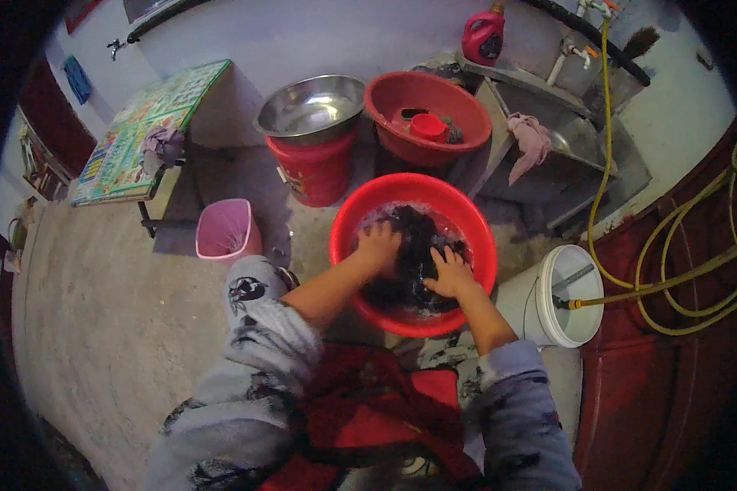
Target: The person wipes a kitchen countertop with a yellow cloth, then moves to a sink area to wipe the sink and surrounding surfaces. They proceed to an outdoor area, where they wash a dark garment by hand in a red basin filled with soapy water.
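Note:
A bright red plastic basin (342, 233) stands on the floor before me, with dark wet cloth (413, 245) and sudsy water in it. On the left side of the basin, my left hand (379, 245) rests on the cloth with its fingers spread. My right hand (450, 274) lies at the cloth's right side, its fingers also apart. Neither hand visibly grips the cloth; parts of the fingertips are hard to make out against the suds.
Beyond the basin are a steel bowl (310, 110) on a red bucket (319, 169) and a larger reddish tub (387, 126). A pink bin (255, 227) stands left. At right, a yellow hose (614, 299) enters a white bucket (528, 301), near a sink (565, 166).

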The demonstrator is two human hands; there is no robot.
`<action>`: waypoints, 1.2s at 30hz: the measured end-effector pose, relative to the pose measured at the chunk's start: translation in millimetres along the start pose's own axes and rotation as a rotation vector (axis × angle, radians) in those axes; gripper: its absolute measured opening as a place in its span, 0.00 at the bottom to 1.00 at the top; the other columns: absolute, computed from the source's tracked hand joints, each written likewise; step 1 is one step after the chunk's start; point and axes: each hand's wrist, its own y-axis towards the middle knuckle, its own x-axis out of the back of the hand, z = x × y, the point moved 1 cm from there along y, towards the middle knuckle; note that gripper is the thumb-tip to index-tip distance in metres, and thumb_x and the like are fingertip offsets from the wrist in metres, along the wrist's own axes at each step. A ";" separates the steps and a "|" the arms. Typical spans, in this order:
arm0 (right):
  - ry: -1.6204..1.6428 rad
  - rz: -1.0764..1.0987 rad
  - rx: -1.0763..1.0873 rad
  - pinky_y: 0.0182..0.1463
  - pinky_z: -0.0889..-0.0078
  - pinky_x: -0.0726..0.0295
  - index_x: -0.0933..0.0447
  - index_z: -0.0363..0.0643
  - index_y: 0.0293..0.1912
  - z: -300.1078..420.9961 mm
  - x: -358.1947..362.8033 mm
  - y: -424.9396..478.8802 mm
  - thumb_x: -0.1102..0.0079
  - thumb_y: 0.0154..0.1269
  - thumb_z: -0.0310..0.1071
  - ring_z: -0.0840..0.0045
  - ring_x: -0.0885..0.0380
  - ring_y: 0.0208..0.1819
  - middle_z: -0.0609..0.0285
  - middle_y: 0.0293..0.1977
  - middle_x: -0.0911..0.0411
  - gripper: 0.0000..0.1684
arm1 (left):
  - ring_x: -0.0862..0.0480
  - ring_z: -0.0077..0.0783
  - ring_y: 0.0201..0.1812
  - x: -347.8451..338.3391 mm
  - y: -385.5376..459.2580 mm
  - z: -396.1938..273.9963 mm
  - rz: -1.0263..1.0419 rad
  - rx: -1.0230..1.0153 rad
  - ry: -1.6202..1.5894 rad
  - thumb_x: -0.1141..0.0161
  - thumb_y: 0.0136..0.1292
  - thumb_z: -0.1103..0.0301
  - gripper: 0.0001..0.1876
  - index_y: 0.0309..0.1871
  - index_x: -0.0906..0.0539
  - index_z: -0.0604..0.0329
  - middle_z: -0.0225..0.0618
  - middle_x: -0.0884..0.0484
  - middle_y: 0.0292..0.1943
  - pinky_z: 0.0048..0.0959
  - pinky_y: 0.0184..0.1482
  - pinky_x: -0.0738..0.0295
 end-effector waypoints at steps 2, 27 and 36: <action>-0.096 0.031 0.009 0.67 0.48 0.50 0.57 0.54 0.69 -4.5 -6.4 -8.7 0.43 0.54 0.54 0.49 0.54 0.67 0.48 0.68 0.58 0.49 | 0.53 0.61 0.69 4.6 -21.1 -1.1 0.030 0.176 -0.015 0.31 0.42 0.49 0.56 0.70 0.55 0.51 0.53 0.56 0.70 0.53 0.63 0.45; 0.585 0.035 0.344 0.60 0.63 0.34 0.32 0.32 0.55 47.0 8.9 -24.0 0.43 0.56 0.46 0.57 0.31 0.56 0.42 0.53 0.30 0.33 | 0.37 0.44 0.64 4.3 46.0 7.3 -0.434 -0.325 0.373 0.52 0.59 0.66 0.24 0.61 0.32 0.46 0.44 0.38 0.64 0.49 0.64 0.47; 0.466 -0.782 -0.198 0.54 0.59 0.30 0.37 0.33 0.56 -82.6 16.5 0.0 0.40 0.55 0.36 0.53 0.29 0.50 0.40 0.50 0.30 0.31 | 0.26 0.48 0.54 1.9 15.9 110.8 -0.706 0.275 -0.475 0.41 0.55 0.62 0.25 0.54 0.29 0.66 0.51 0.27 0.53 0.40 0.55 0.32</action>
